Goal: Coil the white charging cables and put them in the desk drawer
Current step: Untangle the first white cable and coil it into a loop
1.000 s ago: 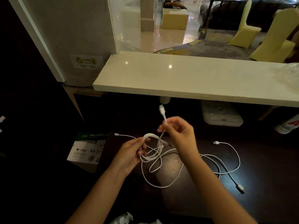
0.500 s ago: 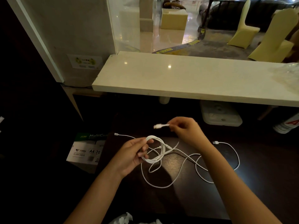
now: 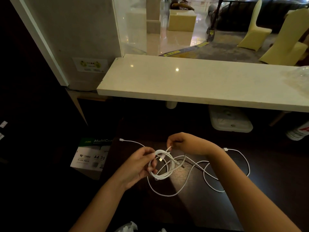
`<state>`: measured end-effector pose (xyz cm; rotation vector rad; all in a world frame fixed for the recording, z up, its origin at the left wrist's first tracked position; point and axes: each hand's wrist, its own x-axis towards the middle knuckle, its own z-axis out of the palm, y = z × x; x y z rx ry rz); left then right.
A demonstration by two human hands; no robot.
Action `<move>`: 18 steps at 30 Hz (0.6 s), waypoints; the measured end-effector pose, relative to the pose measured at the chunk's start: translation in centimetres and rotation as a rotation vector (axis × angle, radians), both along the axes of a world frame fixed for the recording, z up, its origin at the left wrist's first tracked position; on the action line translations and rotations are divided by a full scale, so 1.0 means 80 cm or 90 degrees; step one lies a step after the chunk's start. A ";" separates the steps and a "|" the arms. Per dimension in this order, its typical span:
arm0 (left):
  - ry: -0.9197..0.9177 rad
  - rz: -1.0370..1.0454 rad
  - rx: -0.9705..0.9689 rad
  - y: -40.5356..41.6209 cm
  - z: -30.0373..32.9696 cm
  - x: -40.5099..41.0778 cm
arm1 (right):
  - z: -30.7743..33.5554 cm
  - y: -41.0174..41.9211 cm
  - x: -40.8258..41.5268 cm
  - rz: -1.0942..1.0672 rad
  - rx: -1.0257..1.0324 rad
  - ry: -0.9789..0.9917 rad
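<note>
My left hand (image 3: 140,166) grips a small coil of white charging cable (image 3: 164,173) above the dark desk (image 3: 209,206). My right hand (image 3: 185,143) pinches that cable's plug end (image 3: 169,149) right at the top of the coil. A loose loop of cable (image 3: 167,194) hangs down onto the desk. More white cable (image 3: 240,156) lies spread out to the right, with one plug (image 3: 224,149) beside my right wrist and another plug (image 3: 121,139) at the desk's left edge. No drawer shows in the frame.
A pale stone counter (image 3: 200,84) overhangs the back of the desk. Under it stand a white plastic container (image 3: 230,121) and a white bucket (image 3: 299,133). A box of A4 paper (image 3: 91,158) sits on the floor at the left. Crumpled plastic (image 3: 127,227) lies at the near edge.
My right hand has brought the plug end down from above and leftward to the top of the coil. The loose cable on the desk has shifted with it. My left hand keeps its hold.
</note>
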<state>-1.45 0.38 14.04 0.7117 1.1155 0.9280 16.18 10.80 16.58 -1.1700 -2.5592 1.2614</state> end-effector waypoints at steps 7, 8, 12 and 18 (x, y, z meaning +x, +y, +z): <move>-0.135 -0.029 -0.030 -0.001 0.001 0.002 | -0.006 -0.013 -0.010 -0.048 -0.266 0.159; -0.145 -0.042 -0.033 -0.001 0.002 0.002 | -0.005 -0.014 -0.011 -0.038 -0.285 0.165; -0.150 -0.040 -0.025 -0.001 0.002 0.003 | -0.007 -0.015 -0.015 -0.015 -0.311 0.145; -0.171 0.081 -0.040 0.001 -0.008 0.013 | -0.008 -0.013 -0.026 -0.315 -0.493 0.415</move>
